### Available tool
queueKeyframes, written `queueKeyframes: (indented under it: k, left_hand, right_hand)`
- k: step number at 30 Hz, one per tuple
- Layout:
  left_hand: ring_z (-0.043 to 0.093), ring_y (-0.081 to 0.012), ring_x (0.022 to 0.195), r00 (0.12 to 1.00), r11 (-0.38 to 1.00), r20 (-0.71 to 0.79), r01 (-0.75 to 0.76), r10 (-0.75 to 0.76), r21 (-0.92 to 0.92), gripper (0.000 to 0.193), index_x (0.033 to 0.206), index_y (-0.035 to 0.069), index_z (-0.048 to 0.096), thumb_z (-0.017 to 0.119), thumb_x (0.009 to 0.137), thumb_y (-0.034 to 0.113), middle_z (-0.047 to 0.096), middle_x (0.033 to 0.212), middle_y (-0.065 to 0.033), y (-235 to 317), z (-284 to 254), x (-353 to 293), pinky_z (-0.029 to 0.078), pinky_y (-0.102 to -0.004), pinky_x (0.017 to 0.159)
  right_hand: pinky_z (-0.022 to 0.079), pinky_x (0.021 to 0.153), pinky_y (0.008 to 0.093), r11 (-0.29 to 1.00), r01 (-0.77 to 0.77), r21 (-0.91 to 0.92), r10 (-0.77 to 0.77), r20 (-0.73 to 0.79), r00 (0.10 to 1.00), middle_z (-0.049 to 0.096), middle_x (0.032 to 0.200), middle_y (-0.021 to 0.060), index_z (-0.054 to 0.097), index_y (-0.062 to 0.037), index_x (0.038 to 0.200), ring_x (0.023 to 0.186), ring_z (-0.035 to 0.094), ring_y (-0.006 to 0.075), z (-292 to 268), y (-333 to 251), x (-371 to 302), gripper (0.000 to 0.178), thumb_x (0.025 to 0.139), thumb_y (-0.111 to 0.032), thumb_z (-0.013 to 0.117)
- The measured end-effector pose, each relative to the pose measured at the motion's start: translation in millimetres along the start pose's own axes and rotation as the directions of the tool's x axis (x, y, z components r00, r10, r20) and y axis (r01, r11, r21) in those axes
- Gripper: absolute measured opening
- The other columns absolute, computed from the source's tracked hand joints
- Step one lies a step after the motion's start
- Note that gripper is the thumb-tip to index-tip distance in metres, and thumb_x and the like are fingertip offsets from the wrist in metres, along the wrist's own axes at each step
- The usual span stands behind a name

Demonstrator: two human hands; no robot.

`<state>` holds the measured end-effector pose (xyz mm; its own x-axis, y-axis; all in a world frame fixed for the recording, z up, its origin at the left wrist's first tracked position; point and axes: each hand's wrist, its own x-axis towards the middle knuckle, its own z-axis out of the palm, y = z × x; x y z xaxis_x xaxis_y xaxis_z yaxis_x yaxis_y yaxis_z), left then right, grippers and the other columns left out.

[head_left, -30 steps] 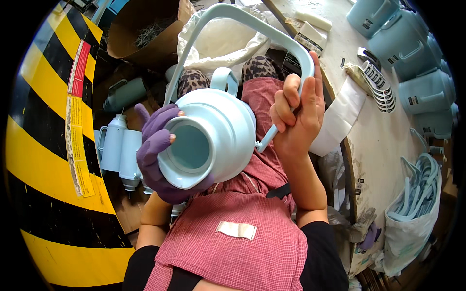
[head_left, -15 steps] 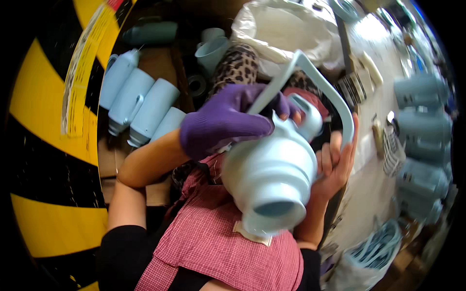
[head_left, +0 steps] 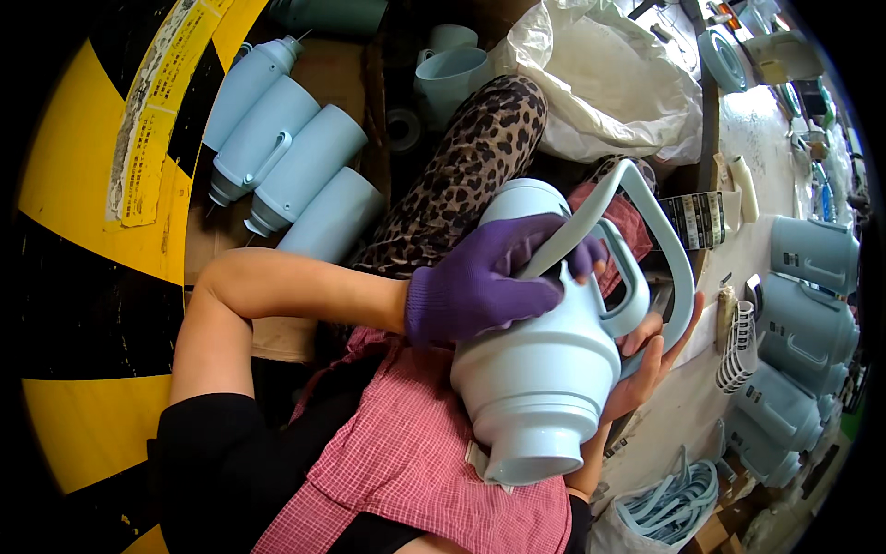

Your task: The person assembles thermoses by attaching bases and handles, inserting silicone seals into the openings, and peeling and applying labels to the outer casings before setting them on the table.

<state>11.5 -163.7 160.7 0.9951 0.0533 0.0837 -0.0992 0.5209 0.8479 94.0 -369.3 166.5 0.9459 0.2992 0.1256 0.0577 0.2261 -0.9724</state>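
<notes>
A pale blue thermos flask casing [head_left: 535,369] lies tilted across my lap, its narrow round neck toward me and its base away. A looped side grip [head_left: 633,294] sticks out from its wall. My left hand [head_left: 484,282], in a purple glove with bare fingertips, is closed round one end of the angled carrying handle [head_left: 681,249] and presses against the casing. At the handle's other end my bare right hand [head_left: 644,374] has some fingers curled and one stretched along it. Part of that hand is hidden behind the casing.
On the left, several similar casings [head_left: 309,171] lie on cardboard beside a yellow-and-black striped panel [head_left: 92,314]. A white plastic-lined bag [head_left: 609,83] stands ahead. To the right, a bench [head_left: 674,397] carries more casings [head_left: 803,323]; a bag of loose handles [head_left: 669,503] is nearby.
The view has shifted, so surroundings sit differently. The casing has tipped, showing more of its side and base and less of its mouth. Both hands stay on the carrying handle.
</notes>
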Motion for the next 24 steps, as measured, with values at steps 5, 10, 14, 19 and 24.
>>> queueKeyframes:
  k: [5, 10, 14, 19, 24]
  left_hand:
    - [0.032, -0.0375, 0.144, 0.923, 0.801, 0.045, -0.355, 0.382, 0.482, 0.056, 0.129, -0.002, 0.053, 0.050, 0.102, 0.046, 0.038, 0.151, -0.0244, -14.6, -1.3, 0.7, 0.030, -0.0458, 0.117]
    - [0.038, -0.0409, 0.142, 0.659, 0.625, 0.549, -0.726, 0.514, 0.287, 0.053, 0.128, 0.001, 0.053, 0.067, 0.094, 0.040, 0.039, 0.152, -0.0236, 3.5, -30.5, 20.4, 0.035, -0.0485, 0.114]
    - [0.052, -0.0366, 0.132, 0.819, 0.885, 0.506, -0.419, 0.271, 0.204, 0.044, 0.126, 0.004, 0.059, 0.070, 0.091, 0.027, 0.049, 0.147, -0.0238, 64.4, 0.3, 73.7, 0.044, -0.0485, 0.107]
    - [0.051, -0.0297, 0.133, 0.877, 0.749, 0.210, -0.479, 0.433, 0.457, 0.053, 0.138, 0.012, 0.059, 0.071, 0.090, 0.030, 0.056, 0.144, -0.0114, 70.6, -126.3, 142.2, 0.036, -0.0484, 0.116]
    - [0.050, -0.0343, 0.134, 0.354, -0.556, 0.935, -0.774, 0.016, 0.302, 0.047, 0.131, 0.013, 0.063, 0.073, 0.089, 0.032, 0.054, 0.143, -0.0135, 44.6, -65.4, 129.8, 0.031, -0.0595, 0.119]
  right_hand:
    - [0.038, 0.076, 0.0279, 0.995, 0.008, 0.099, -0.011, 0.027, 1.000, 0.043, 0.077, 0.0006, 0.028, -0.0011, 0.159, 0.072, 0.041, 0.0112, -3.8, 9.5, -9.4, 0.067, 0.104, -0.036, 0.045]
    - [0.044, 0.096, 0.0361, 0.848, 0.174, 0.501, -0.296, 0.175, 0.939, 0.058, 0.104, 0.0053, 0.036, -0.0043, 0.155, 0.100, 0.055, 0.0197, -15.2, 17.8, 19.6, 0.069, 0.105, -0.051, 0.043]
    - [0.045, 0.106, 0.0402, 0.714, -0.048, 0.699, -0.162, 0.232, 0.959, 0.062, 0.120, 0.0082, 0.039, -0.0047, 0.153, 0.115, 0.058, 0.0234, -15.6, 31.5, 52.2, 0.065, 0.106, -0.048, 0.044]
    - [0.044, 0.109, 0.0416, 0.724, -0.141, 0.675, -0.021, 0.226, 0.974, 0.061, 0.126, 0.0091, 0.040, -0.0047, 0.152, 0.120, 0.056, 0.0246, 1.9, 23.4, 102.2, 0.062, 0.106, -0.045, 0.045]
    - [0.043, 0.112, 0.0430, 0.848, 0.072, 0.524, 0.078, -0.258, 0.963, 0.059, 0.132, 0.0100, 0.042, -0.0047, 0.151, 0.125, 0.055, 0.0258, -104.8, -8.2, 42.2, 0.059, 0.107, -0.043, 0.045]
